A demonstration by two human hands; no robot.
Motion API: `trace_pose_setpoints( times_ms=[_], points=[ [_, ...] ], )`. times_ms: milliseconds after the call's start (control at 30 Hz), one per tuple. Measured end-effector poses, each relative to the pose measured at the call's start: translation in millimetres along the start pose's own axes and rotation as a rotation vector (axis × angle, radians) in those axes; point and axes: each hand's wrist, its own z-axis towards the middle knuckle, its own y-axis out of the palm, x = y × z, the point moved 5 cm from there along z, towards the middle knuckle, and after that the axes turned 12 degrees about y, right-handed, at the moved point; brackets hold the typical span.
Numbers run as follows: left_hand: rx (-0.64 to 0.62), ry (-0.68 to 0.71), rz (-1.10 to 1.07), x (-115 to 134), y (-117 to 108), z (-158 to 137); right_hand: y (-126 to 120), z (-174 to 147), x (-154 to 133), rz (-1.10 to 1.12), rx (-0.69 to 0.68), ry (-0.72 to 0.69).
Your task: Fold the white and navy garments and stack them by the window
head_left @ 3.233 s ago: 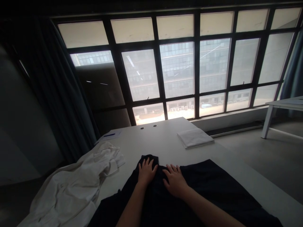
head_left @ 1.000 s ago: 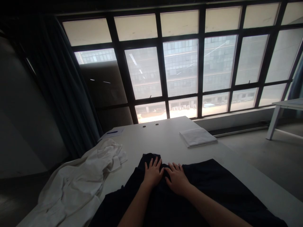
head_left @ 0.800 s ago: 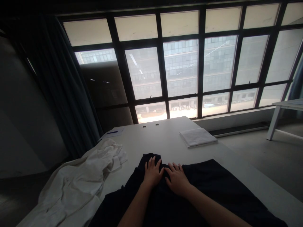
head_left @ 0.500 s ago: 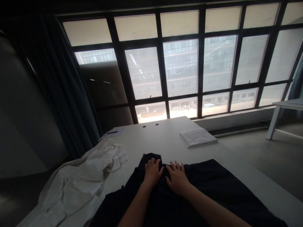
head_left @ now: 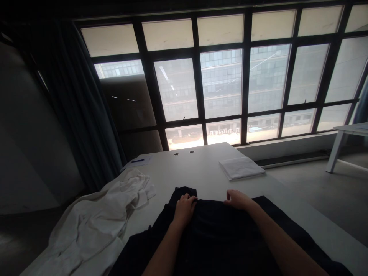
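Observation:
A dark navy garment (head_left: 218, 234) lies spread across the near part of the white table, its lower part running out of view below. My left hand (head_left: 184, 211) rests on it beside a small raised fold at the far edge, fingers bent and closed on the cloth. Farther right, my right hand (head_left: 239, 200) pinches the same far edge between thumb and curled fingers. Between the two hands that edge runs nearly straight. What kind of garment it is cannot be made out in the dark cloth.
A crumpled white cloth (head_left: 94, 218) covers the table's left side. On the white table (head_left: 184, 170) a folded white cloth (head_left: 242, 168) lies at the far right, and a pen (head_left: 138, 160) on paper at the far left. Windows (head_left: 221, 84) stand behind; another table (head_left: 335, 149) is at right.
My right hand has moved right along the garment's far edge, from beside my left hand, and its spread fingers have closed on the edge. My left fingers have curled in.

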Motion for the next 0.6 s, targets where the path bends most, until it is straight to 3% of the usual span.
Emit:
trace_pose_setpoints(
  times_ms=[133, 267, 400, 600],
  points=[
    [0.000, -0.022, 0.002, -1, 1, 1, -11, 9, 54, 0.028, -0.139, 0.071],
    [-0.009, -0.042, 0.014, 0, 0, 1, -17, 12, 92, 0.056, -0.187, 0.141],
    [-0.025, -0.052, 0.028, 4, -6, 1, -21, 17, 101, 0.076, -0.138, 0.164],
    [-0.073, -0.082, 0.072, 26, -16, -4, -36, 23, 92, 0.065, 0.099, 0.210]
  ],
)
